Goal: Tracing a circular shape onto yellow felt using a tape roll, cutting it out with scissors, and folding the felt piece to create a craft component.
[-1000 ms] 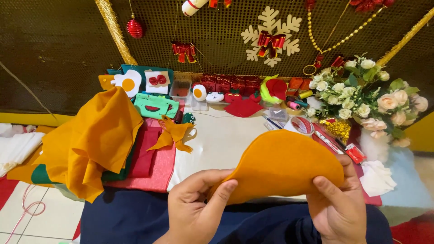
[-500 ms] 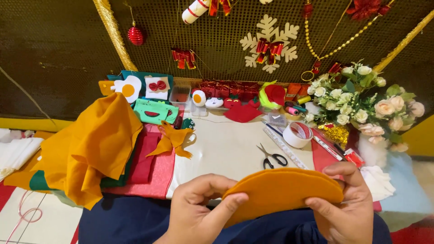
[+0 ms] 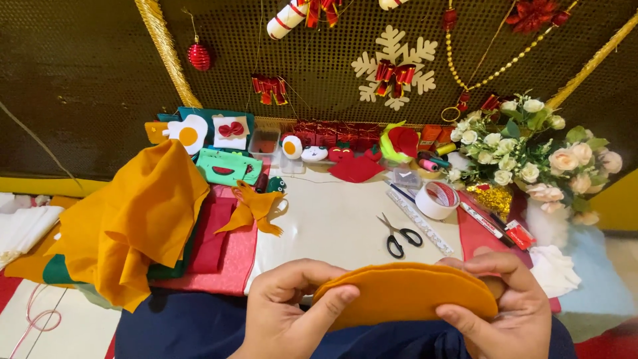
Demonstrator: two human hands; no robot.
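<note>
Both hands pinch folded orange felt piece [image 3: 405, 296]: left hand [image 3: 286, 309] grips left end, right hand [image 3: 502, 299] right end; keep curved edges aligned, thumbs firm; scissors [image 3: 399, 236] beyond knuckles

Wrists of left hand [image 3: 282, 312] and right hand [image 3: 512, 299]: cut by bottom edge. Right palm, left fingers: hidden behind folded felt [image 3: 405, 292]. Candy cane [image 3: 287, 18]: top cut by upper edge. White cloth [image 3: 23, 223]: cut at left edge. Green felt [image 3: 56, 272]: mostly under orange fabric [image 3: 136, 219]. Small items by red box row [image 3: 332, 136]: too small to identify.
</note>
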